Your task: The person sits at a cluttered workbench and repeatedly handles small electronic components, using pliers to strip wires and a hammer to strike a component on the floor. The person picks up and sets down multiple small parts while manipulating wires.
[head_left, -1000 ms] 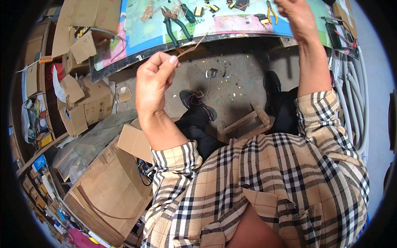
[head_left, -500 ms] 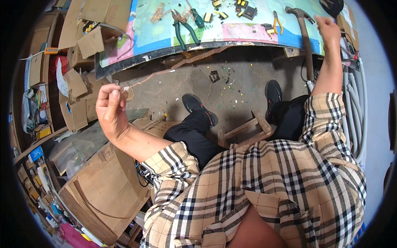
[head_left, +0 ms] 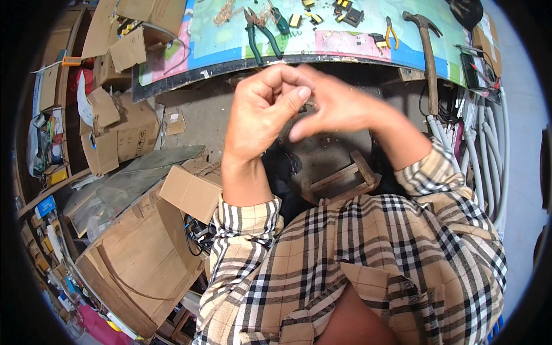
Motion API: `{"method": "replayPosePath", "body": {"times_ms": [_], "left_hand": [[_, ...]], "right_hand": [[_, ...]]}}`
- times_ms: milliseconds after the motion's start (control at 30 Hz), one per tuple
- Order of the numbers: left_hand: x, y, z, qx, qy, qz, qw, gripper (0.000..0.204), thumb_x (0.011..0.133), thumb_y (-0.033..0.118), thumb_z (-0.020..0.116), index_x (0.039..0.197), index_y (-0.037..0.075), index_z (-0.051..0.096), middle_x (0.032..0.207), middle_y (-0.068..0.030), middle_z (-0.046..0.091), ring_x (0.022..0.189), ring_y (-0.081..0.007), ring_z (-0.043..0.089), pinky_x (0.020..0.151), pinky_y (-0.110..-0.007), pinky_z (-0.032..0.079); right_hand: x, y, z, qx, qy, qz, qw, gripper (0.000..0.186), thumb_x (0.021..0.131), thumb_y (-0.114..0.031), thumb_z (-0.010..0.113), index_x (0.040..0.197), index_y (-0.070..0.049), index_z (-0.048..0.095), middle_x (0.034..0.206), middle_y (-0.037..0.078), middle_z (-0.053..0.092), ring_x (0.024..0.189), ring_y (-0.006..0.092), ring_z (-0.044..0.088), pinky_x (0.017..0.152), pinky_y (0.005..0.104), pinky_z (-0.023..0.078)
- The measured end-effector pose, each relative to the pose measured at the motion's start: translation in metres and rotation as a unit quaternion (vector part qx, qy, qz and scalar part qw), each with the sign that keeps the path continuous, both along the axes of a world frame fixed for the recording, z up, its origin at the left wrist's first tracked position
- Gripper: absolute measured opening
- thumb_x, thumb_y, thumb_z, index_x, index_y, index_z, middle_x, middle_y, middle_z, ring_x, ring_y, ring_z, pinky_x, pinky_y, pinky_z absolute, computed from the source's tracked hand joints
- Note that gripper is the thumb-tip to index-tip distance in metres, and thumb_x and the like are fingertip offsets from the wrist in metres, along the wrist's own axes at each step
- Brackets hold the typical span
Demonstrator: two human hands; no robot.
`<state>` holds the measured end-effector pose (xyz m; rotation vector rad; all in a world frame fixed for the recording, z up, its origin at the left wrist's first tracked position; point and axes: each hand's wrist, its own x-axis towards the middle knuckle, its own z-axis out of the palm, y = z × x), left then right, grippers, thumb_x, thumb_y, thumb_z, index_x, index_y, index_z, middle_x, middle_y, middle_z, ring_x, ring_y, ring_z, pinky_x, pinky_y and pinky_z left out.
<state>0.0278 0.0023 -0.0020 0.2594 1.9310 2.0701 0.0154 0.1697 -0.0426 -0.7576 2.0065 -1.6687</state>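
My left hand (head_left: 259, 109) is raised in the middle, in front of the table edge. Its thumb and forefinger are pinched together on thin copper wire (head_left: 311, 106), of which only a short dark bit shows at the fingertips. Close against it from the right comes my right hand (head_left: 339, 106), smeared by motion. Thumb and fingers there are spread in a curve around the left fingertips. The right fingertips are partly hidden behind the left hand.
On the table lie green-handled pliers (head_left: 253, 37), a screwdriver (head_left: 279, 20), small yellow-handled pliers (head_left: 391, 33), a hammer (head_left: 428, 63) and several small transformers (head_left: 348, 12). A wooden stool (head_left: 339, 178) stands below. Cardboard boxes (head_left: 135, 135) fill the left; grey pipes (head_left: 486, 149) stand right.
My hands were wide apart, the left holding a wire end at the left and the right above the table's right end. Both have come together in the middle.
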Motion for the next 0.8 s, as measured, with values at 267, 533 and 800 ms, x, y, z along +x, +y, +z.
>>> {"method": "replayPosePath", "body": {"times_ms": [267,533,800], "left_hand": [[-0.014,-0.058,0.012,0.114,0.009,0.186,0.976,0.011,0.088,0.005,0.059,0.098,0.0,0.06,0.062,0.0014,0.046,0.051,-0.0056,0.036,0.048,-0.022,0.031],[-0.009,-0.074,0.014,-0.19,0.059,0.241,0.95,0.018,0.088,0.013,0.065,0.101,0.001,0.066,0.081,0.0029,0.06,0.076,-0.005,0.052,0.068,-0.02,0.042],[0.008,0.049,-0.035,-0.242,0.076,-0.1,0.962,0.038,0.082,0.021,0.07,0.113,0.004,0.056,0.088,-0.0016,0.06,0.066,-0.0091,0.049,0.063,-0.024,0.045]], "right_hand": [[-0.01,0.004,0.0,0.029,-0.012,0.029,0.999,0.022,0.091,-0.022,0.059,0.084,-0.001,0.061,0.075,0.003,0.053,0.076,0.0114,0.052,0.069,0.0267,0.043],[-0.033,0.062,0.019,0.033,-0.023,-0.091,0.995,0.028,0.092,-0.029,0.057,0.081,-0.003,0.06,0.069,-0.001,0.054,0.06,0.0054,0.05,0.053,0.0223,0.041],[-0.027,0.043,0.013,-0.425,-0.326,-0.173,0.826,0.015,0.087,-0.012,0.061,0.078,-0.003,0.055,0.065,-0.002,0.05,0.043,0.0019,0.03,0.041,0.0181,0.025]]}}
